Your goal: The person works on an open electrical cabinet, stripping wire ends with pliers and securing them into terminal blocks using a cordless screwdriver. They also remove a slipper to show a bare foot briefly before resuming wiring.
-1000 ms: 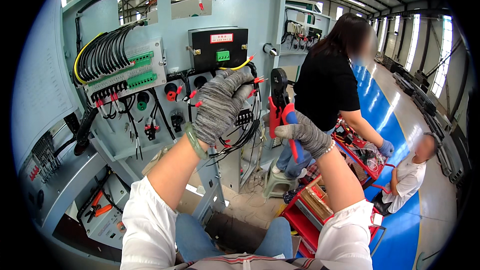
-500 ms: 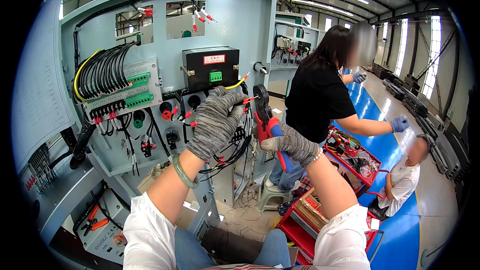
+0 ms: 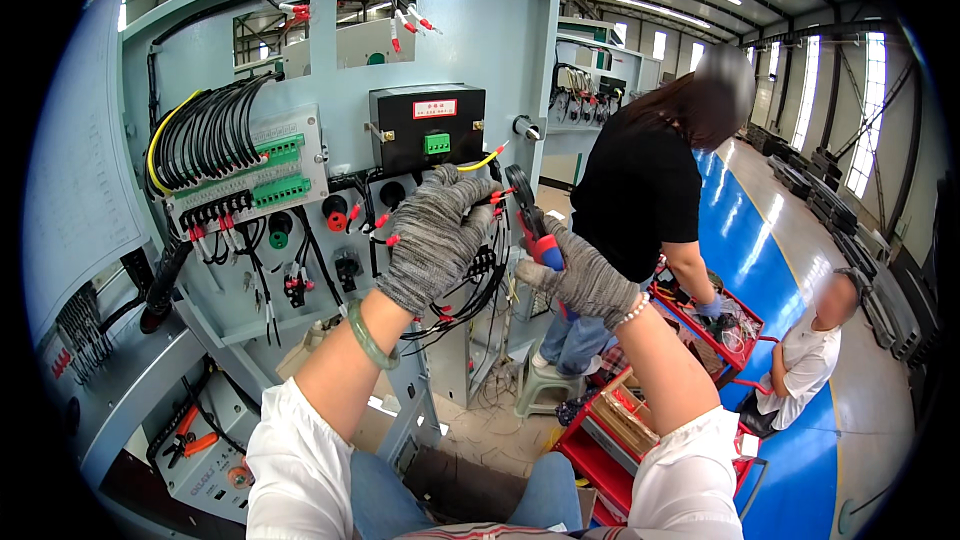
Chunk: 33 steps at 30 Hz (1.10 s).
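Note:
My left hand, in a grey knit glove, is closed round thin wires with red sleeved ends, which stick out past its fingertips. My right hand, gloved alike, grips crimping pliers by their red and blue handles. The dark head of the pliers stands upright beside those wire ends; whether its jaws touch one I cannot tell. A yellow wire with a red tip rises just above my left hand. Behind both hands is the light grey-green panel door, carrying a black box with a green connector.
Bundled black wires run to a green terminal block at left. Below it lie orange-handled pliers in the cabinet. A red cart with tools stands at right, a co-worker in black beside it. Another person sits farther right.
My right hand has wrapped farther round the plier handles, and the pliers have tilted slightly beside the wire ends. The co-worker in black has bent down and reached into the red cart.

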Motion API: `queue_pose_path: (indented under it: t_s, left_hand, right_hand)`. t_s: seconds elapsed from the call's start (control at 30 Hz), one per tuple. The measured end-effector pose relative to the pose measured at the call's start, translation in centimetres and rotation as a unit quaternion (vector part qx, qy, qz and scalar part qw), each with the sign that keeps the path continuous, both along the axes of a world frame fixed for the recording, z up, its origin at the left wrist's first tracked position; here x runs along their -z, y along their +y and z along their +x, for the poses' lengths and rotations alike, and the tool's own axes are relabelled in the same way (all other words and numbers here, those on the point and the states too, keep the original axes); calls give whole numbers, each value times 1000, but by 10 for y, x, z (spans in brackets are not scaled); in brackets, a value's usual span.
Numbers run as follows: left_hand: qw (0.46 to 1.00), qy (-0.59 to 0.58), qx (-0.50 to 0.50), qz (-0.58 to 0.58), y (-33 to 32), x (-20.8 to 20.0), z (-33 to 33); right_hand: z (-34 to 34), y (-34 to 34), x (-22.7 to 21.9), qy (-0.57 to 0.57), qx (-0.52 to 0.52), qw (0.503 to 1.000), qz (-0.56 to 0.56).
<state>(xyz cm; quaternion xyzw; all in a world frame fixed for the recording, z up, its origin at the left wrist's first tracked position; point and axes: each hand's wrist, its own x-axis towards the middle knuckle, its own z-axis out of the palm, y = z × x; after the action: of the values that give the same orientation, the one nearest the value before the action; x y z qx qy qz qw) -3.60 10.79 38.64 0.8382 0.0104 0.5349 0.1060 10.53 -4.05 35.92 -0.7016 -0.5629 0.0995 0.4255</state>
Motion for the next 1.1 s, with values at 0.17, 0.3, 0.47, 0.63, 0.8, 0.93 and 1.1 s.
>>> queue_pose_path:
  t_s: [0.17, 0.3, 0.47, 0.63, 0.8, 0.93, 1.1]
  left_hand:
    - [999, -3, 28, -33, 1, 4, -3]
    - [986, -1, 104, -129, -4, 2, -3]
    - [992, -12, 77, -100, 1, 2, -6]
    - [993, -23, 67, -93, 1, 2, 1]
    - [997, -5, 39, -67, 2, 2, 3]
    - [998, -8, 41, -53, 0, 1, -1]
    - [999, -6, 19, -28, -1, -1, -1]
  right_hand:
    - [-2, 5, 11, -44, 41, 997, 41]
    - [10, 12, 28, -61, 63, 994, 65]
    - [-4, 7, 27, -4, 15, 999, 45]
    - [-5, -8, 24, 187, -96, 974, 87]
    - [19, -6, 6, 222, -114, 967, 48]
    - [12, 0, -1, 219, -131, 967, 17]
    - [11, 2, 1, 164, -122, 979, 12]
